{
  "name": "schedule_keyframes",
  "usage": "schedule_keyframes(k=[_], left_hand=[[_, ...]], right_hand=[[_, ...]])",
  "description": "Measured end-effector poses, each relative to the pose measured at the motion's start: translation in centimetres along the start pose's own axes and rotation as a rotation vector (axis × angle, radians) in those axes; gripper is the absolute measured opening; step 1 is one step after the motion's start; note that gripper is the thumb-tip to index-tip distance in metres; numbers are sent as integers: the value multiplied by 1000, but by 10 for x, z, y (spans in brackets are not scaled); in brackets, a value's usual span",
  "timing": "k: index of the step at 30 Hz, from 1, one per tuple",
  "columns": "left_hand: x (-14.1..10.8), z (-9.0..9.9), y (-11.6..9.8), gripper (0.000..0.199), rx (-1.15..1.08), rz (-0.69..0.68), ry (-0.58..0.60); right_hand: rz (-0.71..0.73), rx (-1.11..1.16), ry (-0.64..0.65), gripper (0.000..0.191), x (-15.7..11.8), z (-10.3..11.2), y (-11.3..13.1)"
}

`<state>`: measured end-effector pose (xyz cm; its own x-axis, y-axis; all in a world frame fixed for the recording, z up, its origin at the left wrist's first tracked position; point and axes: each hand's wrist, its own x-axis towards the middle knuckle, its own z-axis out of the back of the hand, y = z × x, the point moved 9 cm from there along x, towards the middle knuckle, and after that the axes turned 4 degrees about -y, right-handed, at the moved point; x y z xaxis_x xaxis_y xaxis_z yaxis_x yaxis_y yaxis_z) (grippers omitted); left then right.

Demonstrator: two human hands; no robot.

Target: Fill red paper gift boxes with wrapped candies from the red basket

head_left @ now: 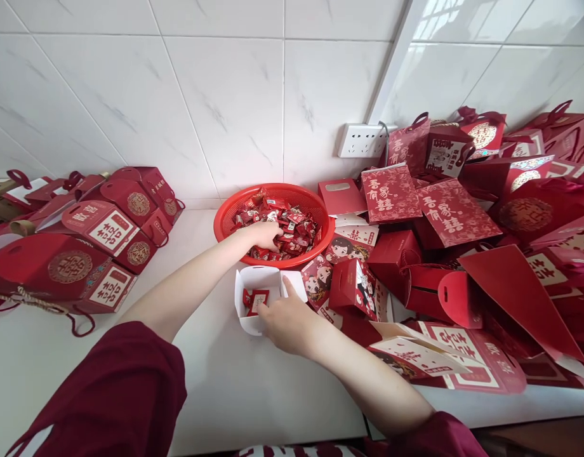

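A red plastic basket (pixel 221 223) full of red-wrapped candies (pixel 299 230) stands against the wall. My left hand (pixel 266 236) reaches into it, fingers bent down among the candies; the fingertips are hidden, so its hold is unclear. Just in front of the basket, a small open box (pixel 247 325) with a white inside holds a few red packets (pixel 254 301). My right hand (pixel 286 317) is on the right side of this box, its thumb and fingers gripping the wall.
Closed red gift boxes (pixel 110 230) with cord handles lie at the left. A large heap of red boxes and folded cartons (pixel 444 212) covers the right side. A power socket (pixel 363 141) with a cable is on the tiled wall.
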<state>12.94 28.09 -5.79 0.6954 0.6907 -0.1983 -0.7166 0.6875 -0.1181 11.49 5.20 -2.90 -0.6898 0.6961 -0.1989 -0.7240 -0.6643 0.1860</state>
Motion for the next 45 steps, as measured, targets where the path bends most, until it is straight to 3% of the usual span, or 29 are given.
schedule_keyframes(k=[5,10,13,17,20,23,26,30,32,35,40,45], left_hand=[[-10,12,-11,18,-60,-40,-91],[-50,42,-26,19,-199,-32,-258],[-94,63,-41,22,-292,-21,-446],[-168,91,-62,16,-407,-82,-847],[-205,97,-80,6,-289,-120,-993],[-216,96,-95,10,-187,-136,-964],[-225,102,-106,5,-220,-176,-978],[-235,111,-106,49,-505,-181,-957],[-233,108,-102,45,-638,-108,-866],[-226,97,-97,18,-755,1,-682],[-209,65,-104,27,-928,27,-333],[-193,42,-118,28,-1139,0,-236]], right_hand=[[-8,30,7,38,0,0,-1],[28,138,-62,31,-9,15,-4],[-3,319,-225,24,-21,40,-19],[-281,558,-496,44,-39,65,-62],[-259,719,-704,43,-47,80,-69],[-95,862,-823,39,-50,90,-58],[-8,897,-924,26,-57,97,-52],[41,917,-990,24,-67,102,-53],[52,911,-994,23,-70,103,-54],[64,883,-995,25,-71,103,-53],[103,1109,-948,24,-61,93,-53],[49,1303,-873,7,-52,84,-58]])
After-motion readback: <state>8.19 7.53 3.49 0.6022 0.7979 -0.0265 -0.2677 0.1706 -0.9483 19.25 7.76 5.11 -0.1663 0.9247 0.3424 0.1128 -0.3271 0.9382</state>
